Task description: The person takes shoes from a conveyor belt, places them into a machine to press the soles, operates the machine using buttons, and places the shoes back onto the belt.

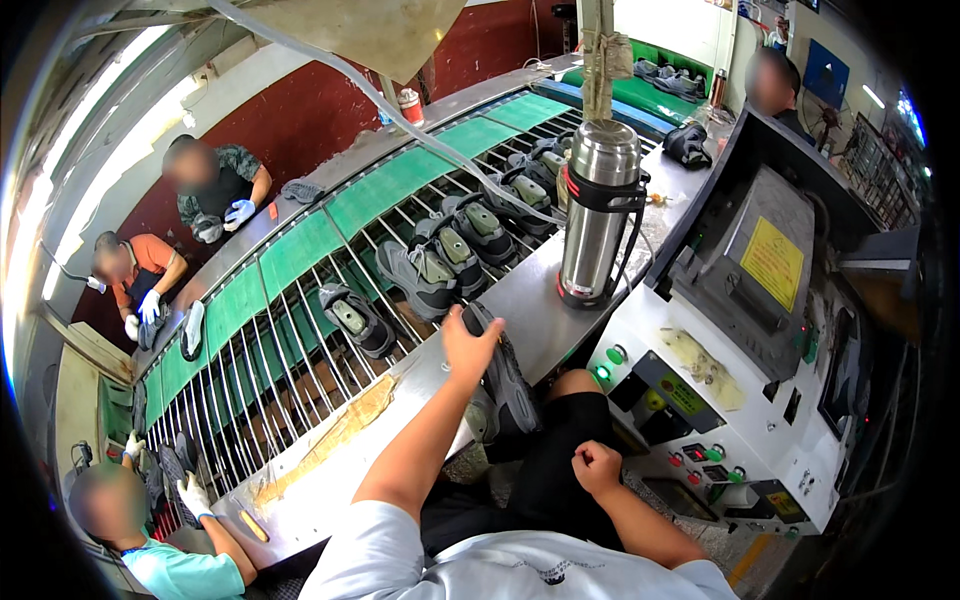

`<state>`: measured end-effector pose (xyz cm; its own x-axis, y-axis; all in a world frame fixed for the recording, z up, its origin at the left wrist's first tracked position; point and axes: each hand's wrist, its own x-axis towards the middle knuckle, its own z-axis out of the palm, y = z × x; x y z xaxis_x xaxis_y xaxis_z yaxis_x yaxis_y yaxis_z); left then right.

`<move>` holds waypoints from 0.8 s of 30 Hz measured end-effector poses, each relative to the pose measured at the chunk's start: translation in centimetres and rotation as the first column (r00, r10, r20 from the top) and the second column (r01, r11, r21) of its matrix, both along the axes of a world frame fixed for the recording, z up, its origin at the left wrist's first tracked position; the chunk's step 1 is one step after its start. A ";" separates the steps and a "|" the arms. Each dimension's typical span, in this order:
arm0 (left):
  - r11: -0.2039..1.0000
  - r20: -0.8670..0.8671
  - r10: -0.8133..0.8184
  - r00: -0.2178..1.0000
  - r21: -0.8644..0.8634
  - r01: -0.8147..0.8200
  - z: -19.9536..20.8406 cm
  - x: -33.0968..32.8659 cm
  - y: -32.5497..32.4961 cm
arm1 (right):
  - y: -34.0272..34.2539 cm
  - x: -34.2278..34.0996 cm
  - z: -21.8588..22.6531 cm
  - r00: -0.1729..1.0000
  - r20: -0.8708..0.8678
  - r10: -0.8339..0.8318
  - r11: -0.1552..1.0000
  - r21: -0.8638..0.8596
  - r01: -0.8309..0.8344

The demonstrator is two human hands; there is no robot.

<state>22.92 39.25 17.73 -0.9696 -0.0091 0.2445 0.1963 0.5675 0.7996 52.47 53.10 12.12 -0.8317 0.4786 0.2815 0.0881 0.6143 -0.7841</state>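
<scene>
My left hand (470, 342) is closed round one end of a dark grey shoe (510, 385). The shoe is tilted beside the metal table edge, its sole turned partly toward me. My right hand (597, 467) rests by my thigh with its fingers curled in, and nothing shows in it. Just past my left hand, several grey shoes (425, 277) stand on the roller conveyor (290, 350). One separate shoe (357, 320) sits on the rollers to the left. A steel thermos (600, 215) stands upright on the table, to the right of the shoes.
A white machine (720, 400) with buttons and a yellow label is close on my right. Across the conveyor, two people handle shoes at a far bench (350, 165). Another person (160, 520) in gloves works at the lower left. A hose (400, 115) hangs across the conveyor.
</scene>
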 end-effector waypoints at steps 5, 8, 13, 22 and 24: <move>0.823 -0.304 0.491 0.817 -0.146 -0.549 0.3 -6.1 -10.8 | 0.6 -0.6 -0.9 1.000 0.016 0.001 0.997 -0.082 0.001; 0.781 -0.053 0.600 0.798 -0.175 -0.599 -1.4 -10.6 -15.4 | 0.5 -1.4 -0.4 0.999 0.005 0.043 0.997 -0.063 -0.042; 0.897 0.090 0.440 0.894 -0.104 -0.431 -4.4 -15.3 -20.4 | 0.2 -2.0 -0.2 0.999 0.022 0.046 0.998 -0.036 -0.045; 0.971 0.113 0.227 0.967 0.050 -0.234 -4.1 -14.4 -23.1 | 0.3 -0.3 3.1 0.998 -0.034 0.056 0.997 -0.043 -0.057; 0.973 0.013 0.226 0.974 -0.043 -0.226 -4.6 -13.6 -23.2 | 1.5 1.5 4.7 0.988 -0.150 0.045 0.997 0.063 -0.036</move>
